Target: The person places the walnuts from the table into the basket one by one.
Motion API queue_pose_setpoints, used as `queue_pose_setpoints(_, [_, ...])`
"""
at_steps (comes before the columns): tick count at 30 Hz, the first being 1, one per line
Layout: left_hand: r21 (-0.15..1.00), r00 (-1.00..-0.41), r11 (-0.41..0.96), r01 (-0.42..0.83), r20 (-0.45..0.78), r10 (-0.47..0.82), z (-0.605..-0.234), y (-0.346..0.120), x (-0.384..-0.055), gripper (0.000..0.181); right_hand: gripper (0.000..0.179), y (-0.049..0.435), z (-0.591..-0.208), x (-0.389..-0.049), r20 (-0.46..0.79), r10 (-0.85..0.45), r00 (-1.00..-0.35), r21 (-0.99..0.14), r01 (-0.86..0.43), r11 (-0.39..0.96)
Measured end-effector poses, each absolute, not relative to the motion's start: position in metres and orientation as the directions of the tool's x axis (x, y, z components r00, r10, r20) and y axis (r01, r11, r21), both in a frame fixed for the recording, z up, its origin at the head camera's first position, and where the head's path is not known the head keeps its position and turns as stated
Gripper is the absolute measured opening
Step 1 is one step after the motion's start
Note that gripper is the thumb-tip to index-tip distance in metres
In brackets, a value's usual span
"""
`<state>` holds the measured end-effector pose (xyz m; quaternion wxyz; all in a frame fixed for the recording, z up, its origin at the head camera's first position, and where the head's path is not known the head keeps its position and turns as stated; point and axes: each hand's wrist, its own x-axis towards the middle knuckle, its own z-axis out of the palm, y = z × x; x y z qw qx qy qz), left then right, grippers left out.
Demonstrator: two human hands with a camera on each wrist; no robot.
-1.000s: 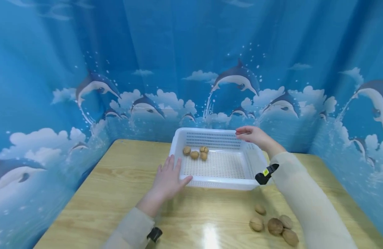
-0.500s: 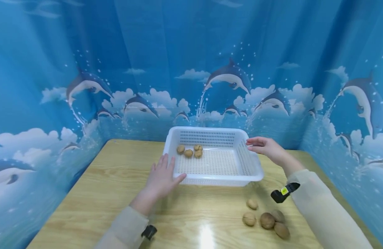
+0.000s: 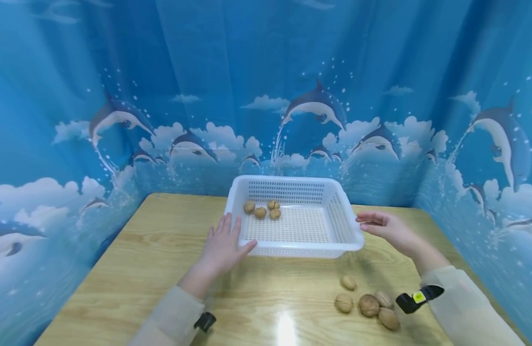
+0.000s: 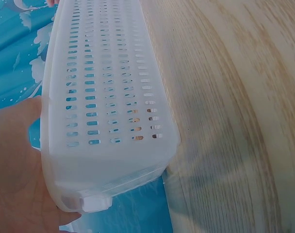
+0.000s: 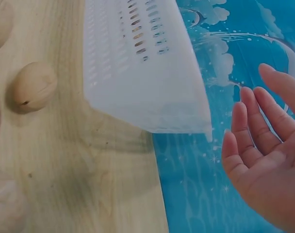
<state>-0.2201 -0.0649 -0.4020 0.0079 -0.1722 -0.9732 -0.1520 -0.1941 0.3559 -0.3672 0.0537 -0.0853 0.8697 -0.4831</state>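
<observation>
A white plastic basket [image 3: 300, 246] with slotted walls stands on the table, and several walnuts [image 3: 260, 213] lie in its left part. With fingers spread and straight, my left hand [image 3: 222, 246] rests on the rim at the basket's near left corner. My right hand [image 3: 391, 233] is beside the basket's right wall, holding nothing. In the right wrist view the fingers [image 5: 266, 121] are loosely bent, and a gap shows between them and the basket wall [image 5: 152, 102]. Several more walnuts [image 3: 368, 305] lie on the table in front of the basket, to the right.
The wooden table [image 3: 162, 269] extends on both sides of the basket and toward me. A blue curtain [image 3: 248, 96] printed with dolphins hangs behind the table and along its sides. Each wrist wears a small black camera [image 3: 406, 302].
My right hand has moved from over the basket's far right part to outside its right wall, nearer me. The left hand stays at the near left corner. The head view has shifted slightly.
</observation>
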Motion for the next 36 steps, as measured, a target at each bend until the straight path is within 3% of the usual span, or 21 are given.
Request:
queue_pose_setpoints(8, [0.285, -0.940, 0.897, 0.338, 0.058, 0.336, -0.402, -0.065, -0.221, 0.088, 0.045, 0.374, -0.386, -0.171, -0.069, -0.218, -0.973, -0.861, -0.052, 0.505])
queue_pose_setpoints(18, [0.293, -0.943, 0.897, 0.330, 0.053, 0.329, -0.402, -0.065, -0.221, 0.086, 0.042, 0.379, -0.414, -0.161, -0.174, -0.420, -0.891, -0.885, -0.046, 0.463])
queue_pose_setpoints(36, [0.300, -0.946, 0.899, 0.319, 0.047, 0.320, -0.403, -0.064, -0.222, 0.085, 0.040, 0.350, -0.441, -0.168, -0.157, -0.592, -0.791, -0.813, -0.237, 0.533])
